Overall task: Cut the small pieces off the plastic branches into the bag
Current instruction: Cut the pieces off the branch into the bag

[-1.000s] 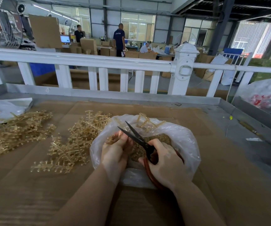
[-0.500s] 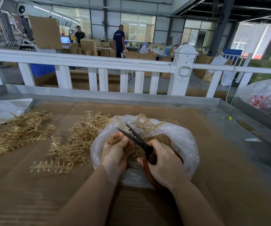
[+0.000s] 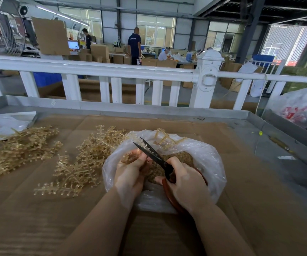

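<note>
My desk, cardboard-lined, carries two heaps of plastic branches left of the open bag. Over the bag's mouth my left hand pinches one branch; my right hand is curled round the scissors, blades parted. The branches look light, stiff and springy — best held at the stem, close beside the cut.

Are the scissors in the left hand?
No, the right hand grips the scissors over the bag; the left hand holds a plastic branch.
</note>
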`<state>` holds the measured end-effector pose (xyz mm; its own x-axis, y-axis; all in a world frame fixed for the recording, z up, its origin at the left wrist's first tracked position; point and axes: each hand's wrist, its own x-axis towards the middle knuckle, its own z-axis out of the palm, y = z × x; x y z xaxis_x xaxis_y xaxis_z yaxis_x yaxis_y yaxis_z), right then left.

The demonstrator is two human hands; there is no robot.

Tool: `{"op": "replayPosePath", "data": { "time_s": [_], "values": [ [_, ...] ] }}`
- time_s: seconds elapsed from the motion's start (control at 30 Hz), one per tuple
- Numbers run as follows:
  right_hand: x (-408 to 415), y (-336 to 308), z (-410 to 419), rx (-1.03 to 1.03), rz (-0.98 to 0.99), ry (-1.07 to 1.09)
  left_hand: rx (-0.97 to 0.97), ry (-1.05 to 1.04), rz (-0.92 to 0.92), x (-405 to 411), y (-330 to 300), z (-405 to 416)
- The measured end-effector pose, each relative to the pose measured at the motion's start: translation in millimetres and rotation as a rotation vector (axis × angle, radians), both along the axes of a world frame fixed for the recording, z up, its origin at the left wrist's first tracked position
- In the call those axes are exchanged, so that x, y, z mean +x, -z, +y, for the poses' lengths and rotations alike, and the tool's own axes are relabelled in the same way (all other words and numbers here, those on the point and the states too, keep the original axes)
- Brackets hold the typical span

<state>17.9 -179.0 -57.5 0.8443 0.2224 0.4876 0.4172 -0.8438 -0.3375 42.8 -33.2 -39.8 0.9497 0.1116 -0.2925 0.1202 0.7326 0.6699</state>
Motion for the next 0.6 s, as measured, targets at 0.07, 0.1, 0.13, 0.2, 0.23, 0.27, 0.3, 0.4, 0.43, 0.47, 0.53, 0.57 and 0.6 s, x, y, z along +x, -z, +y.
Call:
{"op": "replayPosePath", "data": {
  "time_s": [0.07, 0.1, 0.13, 0.2, 0.23, 0.27, 0.3, 0.4, 0.43, 0.47, 0.53, 0.57, 0.6],
  "values": [
    [0.1, -0.7, 0.3, -0.012, 0.005, 0.0, -0.001, 0.009, 0.0, 0.2, 0.2, 0.4],
    [0.2, -0.8, 0.4, -0.013, 0.011, -0.001, -0.002, 0.01, 0.003, 0.5, 0.3, 0.6],
    [0.3, -0.8, 0.7, -0.015, 0.015, 0.0, -0.003, 0.009, 0.007, 0.9, 0.6, 0.6],
    [0.4, -1.1, 0.8, -0.021, 0.013, 0.007, -0.004, 0.008, 0.008, 1.3, 0.6, 0.5],
    [0.4, -1.3, 0.7, -0.022, 0.008, 0.01, -0.005, 0.007, 0.007, 1.3, 0.5, 0.3],
    [0.4, -1.3, 0.6, -0.019, 0.002, 0.012, -0.006, 0.006, 0.008, 1.4, 0.6, 0.2],
    [0.2, -1.4, 0.4, -0.015, -0.005, 0.012, -0.006, 0.006, 0.011, 1.5, 0.6, 0.1],
    [-1.1, -1.3, 0.7, -0.013, -0.034, 0.023, -0.008, 0.004, 0.011, 1.4, 0.9, 0.0],
    [-1.5, -1.0, 0.5, -0.011, -0.049, 0.031, -0.008, -0.001, 0.01, 1.9, 1.5, -0.1],
    [-1.9, -0.6, 0.5, -0.009, -0.063, 0.038, -0.008, -0.008, 0.009, 2.6, 2.7, 0.0],
    [-2.0, 0.4, 0.1, -0.009, -0.065, 0.044, -0.006, -0.021, 0.011, 4.5, 5.5, 0.4],
    [-1.8, 0.9, -0.3, -0.009, -0.057, 0.041, -0.008, -0.029, 0.019, 5.4, 6.6, 0.4],
    [-1.6, 1.4, -0.5, -0.009, -0.045, 0.037, -0.013, -0.038, 0.027, 6.3, 7.4, 0.5]
  ]
}}
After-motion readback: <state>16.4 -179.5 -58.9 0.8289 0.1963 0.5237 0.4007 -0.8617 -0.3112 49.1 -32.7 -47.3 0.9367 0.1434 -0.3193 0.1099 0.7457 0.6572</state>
